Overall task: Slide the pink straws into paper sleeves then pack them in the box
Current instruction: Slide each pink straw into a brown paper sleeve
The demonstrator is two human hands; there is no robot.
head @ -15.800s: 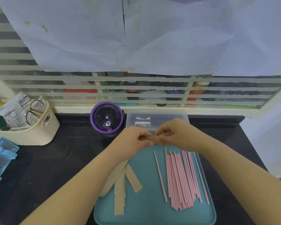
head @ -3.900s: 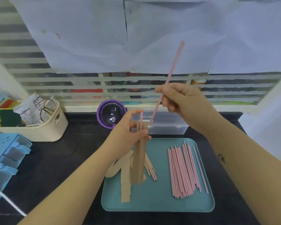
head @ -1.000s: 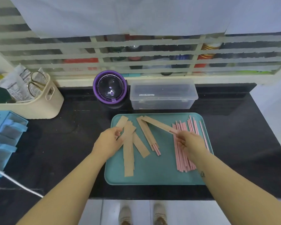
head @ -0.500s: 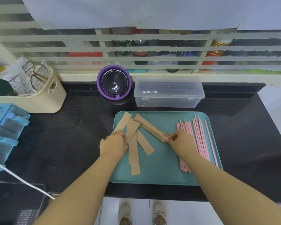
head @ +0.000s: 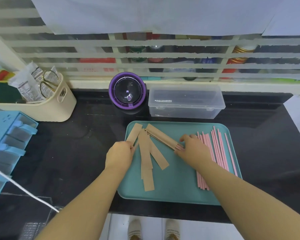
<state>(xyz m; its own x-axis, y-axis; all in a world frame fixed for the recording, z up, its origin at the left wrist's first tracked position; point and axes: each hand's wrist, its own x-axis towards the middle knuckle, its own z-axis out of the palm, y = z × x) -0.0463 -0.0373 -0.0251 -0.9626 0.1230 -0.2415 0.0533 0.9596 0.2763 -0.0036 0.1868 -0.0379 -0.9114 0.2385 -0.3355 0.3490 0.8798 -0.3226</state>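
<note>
On the teal tray [head: 178, 191] lie several empty brown paper sleeves [head: 145, 158] to the left and a pile of loose pink straws [head: 216, 151] to the right. A filled sleeve [head: 160, 137] lies slantwise between them, with pink straw ends sticking out at its lower right. My right hand [head: 193, 149] pinches that end between thumb and fingers. My left hand [head: 119, 154] grips the lower end of the leftmost empty sleeve [head: 134, 135]. The clear plastic box [head: 185, 101] stands shut just behind the tray.
A purple round timer [head: 127, 91] stands left of the box. A cream basket [head: 59, 108] with scissors and packets sits at the back left, and a blue drawer unit [head: 9, 146] at the left edge. A white cord [head: 24, 191] crosses the black counter's front left.
My right hand has left the straw pile and moved left onto the filled sleeve's open end. My left hand has slid up to the leftmost empty sleeve.
</note>
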